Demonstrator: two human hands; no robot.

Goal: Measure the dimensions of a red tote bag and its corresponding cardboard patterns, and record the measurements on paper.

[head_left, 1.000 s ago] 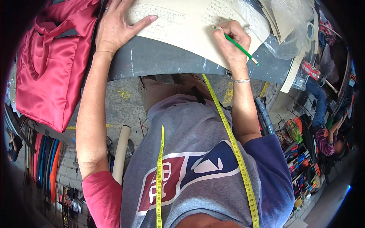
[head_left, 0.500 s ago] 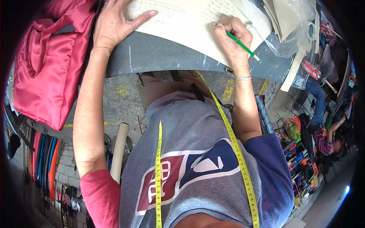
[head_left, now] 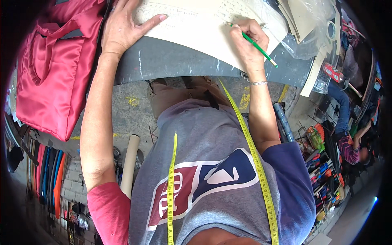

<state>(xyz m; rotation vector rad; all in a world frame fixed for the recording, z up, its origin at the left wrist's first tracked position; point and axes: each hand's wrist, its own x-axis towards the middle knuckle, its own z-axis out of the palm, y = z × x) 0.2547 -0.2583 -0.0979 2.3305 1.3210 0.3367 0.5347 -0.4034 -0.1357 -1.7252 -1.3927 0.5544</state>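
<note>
A large cream paper sheet [head_left: 192, 38] with lines of handwriting lies on the dark grey tabletop [head_left: 175, 61]. On its left edge my left hand [head_left: 122, 30] rests flat, thumb stretched out over the paper. My right hand [head_left: 250, 43] pinches a green pencil [head_left: 257, 47], its tip at the paper beside some writing and its eraser end toward me. Around my neck hangs a yellow tape measure [head_left: 263, 179], both ends dangling over my grey shirt.
A shiny red fabric bag [head_left: 51, 77] sits left of my left arm. Clear plastic [head_left: 300, 45], paper pieces [head_left: 296, 18] and a tape roll [head_left: 331, 30] lie at the table's right. Rolls of coloured material [head_left: 49, 175] stand lower left. Another person [head_left: 347, 143] is at the far right.
My right hand and the pencil have shifted very slightly left along the paper. My left hand stays in place on the sheet.
</note>
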